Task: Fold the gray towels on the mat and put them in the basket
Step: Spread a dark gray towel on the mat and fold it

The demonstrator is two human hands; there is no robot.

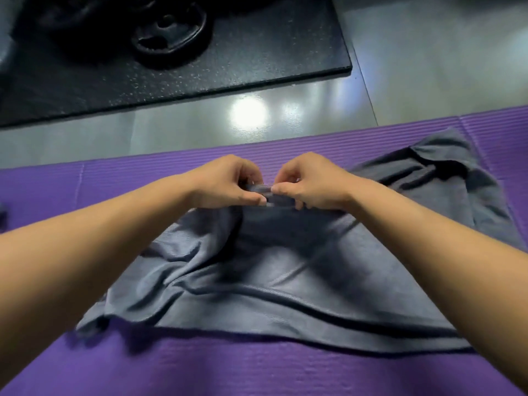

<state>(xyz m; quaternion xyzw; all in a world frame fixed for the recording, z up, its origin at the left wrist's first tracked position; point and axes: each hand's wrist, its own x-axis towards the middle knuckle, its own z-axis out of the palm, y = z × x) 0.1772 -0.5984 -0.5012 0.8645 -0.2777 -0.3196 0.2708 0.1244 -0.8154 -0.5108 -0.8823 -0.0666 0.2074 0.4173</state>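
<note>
Head view: left hand, right hand both pinching far edge of gray towel, centre of purple mat. Second gray towel crumpled at 2 o'clock.

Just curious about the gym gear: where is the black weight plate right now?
In the head view, the black weight plate lies upper left on the dark speckled mat, across the shiny floor from the purple mat.

No readable text or labels anywhere.
</note>
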